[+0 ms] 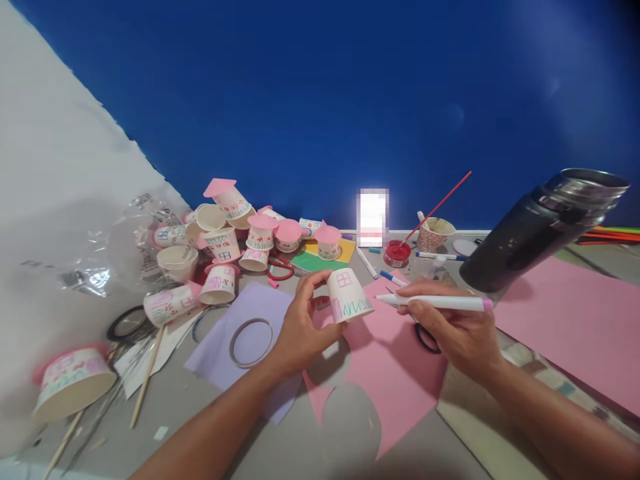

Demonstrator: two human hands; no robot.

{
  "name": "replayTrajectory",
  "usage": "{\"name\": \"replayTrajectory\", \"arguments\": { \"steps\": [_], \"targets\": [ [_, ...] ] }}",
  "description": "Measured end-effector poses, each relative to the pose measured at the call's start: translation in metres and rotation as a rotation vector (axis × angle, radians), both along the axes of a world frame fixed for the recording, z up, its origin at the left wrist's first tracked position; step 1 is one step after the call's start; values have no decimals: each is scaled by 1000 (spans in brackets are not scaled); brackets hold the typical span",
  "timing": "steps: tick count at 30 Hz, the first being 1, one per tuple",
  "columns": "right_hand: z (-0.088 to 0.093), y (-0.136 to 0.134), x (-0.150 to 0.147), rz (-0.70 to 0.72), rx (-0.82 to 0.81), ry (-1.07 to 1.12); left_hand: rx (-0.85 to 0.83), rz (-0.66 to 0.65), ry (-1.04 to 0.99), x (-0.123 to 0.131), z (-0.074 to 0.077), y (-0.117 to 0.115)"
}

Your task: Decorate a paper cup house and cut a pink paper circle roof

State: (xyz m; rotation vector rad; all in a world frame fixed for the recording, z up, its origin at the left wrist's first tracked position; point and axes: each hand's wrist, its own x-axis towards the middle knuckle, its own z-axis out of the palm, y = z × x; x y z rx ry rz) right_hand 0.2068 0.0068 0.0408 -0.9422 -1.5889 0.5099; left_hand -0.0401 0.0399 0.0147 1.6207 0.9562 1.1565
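Observation:
My left hand (305, 323) grips a small white paper cup (351, 293), turned upside down and slightly tilted. A pink window, a pink patch and a green zigzag of grass are drawn on the cup. In my right hand (447, 323) lies a white marker (435, 302) with a pink end, its tip pointing left toward the cup but apart from it. Below both hands is a cut pink paper sheet (395, 373) with round pieces taken out. A dark ring, probably a scissor handle (427, 338), shows partly behind my right fingers.
Several decorated cups with pink paper roofs (260, 230) crowd the left back. Purple paper (210, 347) carries a tape ring (233, 343). A black flask (530, 233) leans at right. Behind stand a red paint pot (397, 253) and a patterned cup (434, 235) before the blue wall.

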Motion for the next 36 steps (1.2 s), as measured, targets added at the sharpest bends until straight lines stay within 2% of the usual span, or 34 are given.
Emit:
{"name": "replayTrajectory", "arguments": {
  "steps": [4,12,20,36],
  "targets": [
    [7,-5,-3,25,-22,-29,42,0,12,2,2,-2],
    [7,-6,-7,115,90,-141,200,51,177,2,0,-6],
    [4,-5,-8,83,132,-228,202,48,213,2,3,-6],
    [6,-6,-10,99,147,-227,266,43,288,3,5,-8]
  ]
}}
